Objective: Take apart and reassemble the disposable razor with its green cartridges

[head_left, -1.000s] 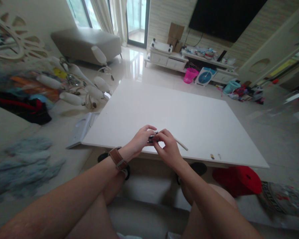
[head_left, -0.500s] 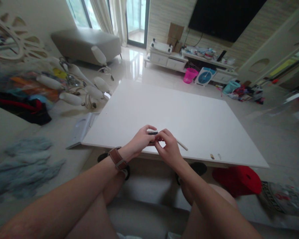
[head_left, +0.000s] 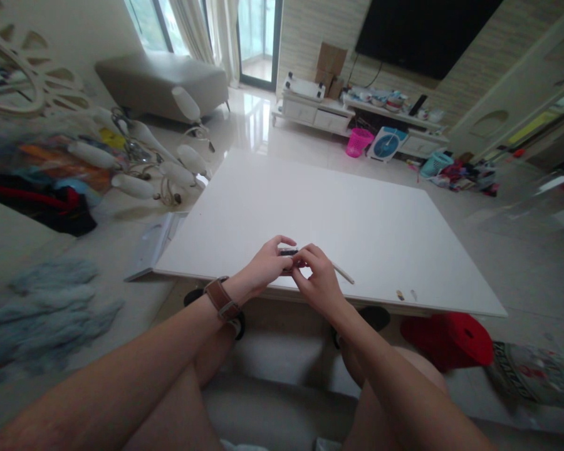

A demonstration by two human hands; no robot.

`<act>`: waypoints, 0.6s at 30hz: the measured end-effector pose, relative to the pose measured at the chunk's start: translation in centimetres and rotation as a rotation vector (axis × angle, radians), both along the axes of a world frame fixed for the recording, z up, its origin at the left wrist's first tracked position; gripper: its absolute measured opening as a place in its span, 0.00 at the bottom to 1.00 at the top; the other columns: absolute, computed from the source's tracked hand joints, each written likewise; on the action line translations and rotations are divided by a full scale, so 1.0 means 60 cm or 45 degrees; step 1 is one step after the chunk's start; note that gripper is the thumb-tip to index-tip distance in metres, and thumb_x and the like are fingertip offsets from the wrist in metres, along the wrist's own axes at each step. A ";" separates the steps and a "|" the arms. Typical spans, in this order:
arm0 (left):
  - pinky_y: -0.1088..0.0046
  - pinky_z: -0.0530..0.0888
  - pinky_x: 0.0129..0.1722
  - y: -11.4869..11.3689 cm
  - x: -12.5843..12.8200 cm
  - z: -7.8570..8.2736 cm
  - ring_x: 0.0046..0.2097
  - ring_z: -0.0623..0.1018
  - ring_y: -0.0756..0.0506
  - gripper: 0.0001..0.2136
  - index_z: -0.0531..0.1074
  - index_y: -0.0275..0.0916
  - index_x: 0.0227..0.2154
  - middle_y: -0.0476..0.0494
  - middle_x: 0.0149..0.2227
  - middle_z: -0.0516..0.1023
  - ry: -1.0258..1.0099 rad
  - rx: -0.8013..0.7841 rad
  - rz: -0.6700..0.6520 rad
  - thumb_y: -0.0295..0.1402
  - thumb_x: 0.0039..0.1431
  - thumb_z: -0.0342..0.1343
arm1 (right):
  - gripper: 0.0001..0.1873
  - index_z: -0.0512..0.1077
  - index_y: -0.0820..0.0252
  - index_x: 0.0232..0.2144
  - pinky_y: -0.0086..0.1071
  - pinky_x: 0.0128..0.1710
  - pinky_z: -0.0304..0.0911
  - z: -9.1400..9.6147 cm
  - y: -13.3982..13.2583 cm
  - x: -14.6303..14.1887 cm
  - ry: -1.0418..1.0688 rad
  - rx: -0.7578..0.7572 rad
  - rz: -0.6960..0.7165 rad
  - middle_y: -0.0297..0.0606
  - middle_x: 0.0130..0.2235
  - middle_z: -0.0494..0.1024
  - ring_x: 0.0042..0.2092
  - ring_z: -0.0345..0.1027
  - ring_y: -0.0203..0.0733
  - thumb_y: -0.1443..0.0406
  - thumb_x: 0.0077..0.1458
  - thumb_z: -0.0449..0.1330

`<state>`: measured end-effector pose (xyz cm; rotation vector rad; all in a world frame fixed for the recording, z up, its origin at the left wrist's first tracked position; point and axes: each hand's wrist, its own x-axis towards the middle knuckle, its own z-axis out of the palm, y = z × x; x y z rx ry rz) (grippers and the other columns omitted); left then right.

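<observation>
Over the near edge of the white board [head_left: 310, 207], my left hand [head_left: 267, 263] is closed round a small dark object with a light rim [head_left: 289, 252], its kind too small to tell. My right hand [head_left: 316, 275] meets it from the right, thumb and forefinger pinched together against the same object. Fingers hide most of it. A thin pale stick [head_left: 343, 272] lies on the board just right of my right hand, its far end behind the fingers. Farther right, near the front edge, rest a small brownish piece [head_left: 400, 295] and a small clear piece [head_left: 414, 294].
A lamp with several white shades [head_left: 178, 169] stands at the board's left. Red cloth-like material [head_left: 451, 341] and a printed bag [head_left: 531, 376] lie at the right. Grey fluffy fabric [head_left: 51, 319] covers floor at the left. A pink basket [head_left: 358, 143] stands beyond the board.
Both hands stay in nearly the same place. Only slight finger movement shows around the small dark object.
</observation>
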<state>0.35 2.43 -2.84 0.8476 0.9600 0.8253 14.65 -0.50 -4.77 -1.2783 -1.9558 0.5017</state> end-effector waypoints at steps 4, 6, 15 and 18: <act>0.70 0.73 0.34 -0.002 0.000 0.003 0.28 0.75 0.49 0.20 0.66 0.36 0.41 0.51 0.26 0.74 0.013 0.003 -0.004 0.16 0.43 0.55 | 0.08 0.68 0.56 0.28 0.37 0.40 0.61 -0.002 0.000 0.001 -0.013 -0.007 0.008 0.36 0.34 0.69 0.39 0.64 0.43 0.74 0.54 0.57; 0.71 0.73 0.34 -0.003 0.000 0.004 0.27 0.73 0.50 0.20 0.66 0.36 0.41 0.52 0.25 0.73 0.019 0.010 -0.013 0.16 0.43 0.55 | 0.08 0.68 0.56 0.28 0.37 0.40 0.61 -0.003 0.001 0.001 -0.017 -0.010 0.013 0.36 0.34 0.69 0.39 0.64 0.43 0.74 0.54 0.57; 0.73 0.71 0.32 -0.003 0.000 0.000 0.26 0.72 0.51 0.20 0.66 0.36 0.41 0.51 0.26 0.74 0.014 0.028 -0.018 0.16 0.43 0.55 | 0.08 0.69 0.57 0.29 0.36 0.40 0.62 -0.002 -0.001 0.001 -0.003 -0.038 0.013 0.36 0.35 0.68 0.39 0.65 0.43 0.74 0.55 0.57; 0.73 0.70 0.32 -0.003 0.000 -0.001 0.27 0.73 0.50 0.21 0.67 0.36 0.41 0.52 0.25 0.73 0.027 0.045 -0.010 0.16 0.41 0.56 | 0.08 0.69 0.57 0.29 0.36 0.39 0.62 -0.001 -0.001 0.001 -0.004 -0.043 0.017 0.36 0.35 0.68 0.39 0.65 0.42 0.74 0.55 0.57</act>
